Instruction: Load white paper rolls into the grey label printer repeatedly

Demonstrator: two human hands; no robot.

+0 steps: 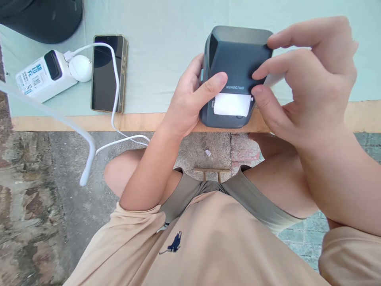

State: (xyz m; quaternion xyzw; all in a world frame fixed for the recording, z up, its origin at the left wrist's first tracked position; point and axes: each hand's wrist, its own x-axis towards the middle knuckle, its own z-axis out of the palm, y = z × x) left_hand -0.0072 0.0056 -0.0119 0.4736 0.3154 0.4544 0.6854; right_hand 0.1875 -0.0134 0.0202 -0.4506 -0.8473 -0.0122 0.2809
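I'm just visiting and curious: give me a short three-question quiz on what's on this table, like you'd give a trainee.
1. True or false: the left hand grips the label printer.
2. What sticks out of the printer's slot? A) white label B) red card C) nothing
3. What lies across the smartphone?

Key: 1. True; the right hand touches it too. 2. A. 3. A white cable, running from the power bank over the table edge.
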